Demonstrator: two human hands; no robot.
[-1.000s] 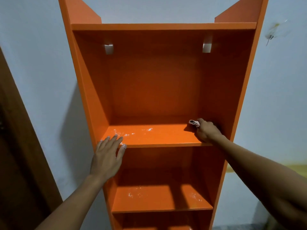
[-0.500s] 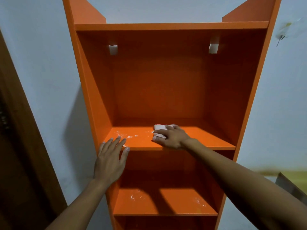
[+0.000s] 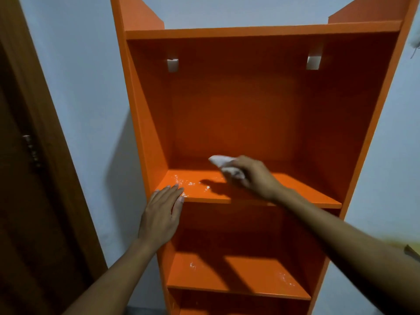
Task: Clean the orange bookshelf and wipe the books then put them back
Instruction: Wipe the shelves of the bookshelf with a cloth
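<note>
1. Head view: the right hand (image 3: 256, 178) is gripping a crumpled white cloth (image 3: 225, 165) over the middle shelf (image 3: 302, 189) of the glossy orange bookshelf (image 3: 238, 114) — wet, glistening patches (image 3: 188, 184) are lying to its left, along the shelf's long axis.
2. The left hand (image 3: 162, 214) is resting flat — fingers straight — on the front left corner, nearer the wet area. No books are showing.

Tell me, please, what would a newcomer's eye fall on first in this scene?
The tall orange bookshelf against the pale wall, bare of books. On its upper shelf the right hand holds a white cloth, beside wet glints at the shelf's left. The left hand rests flat on the left front edge.
</note>
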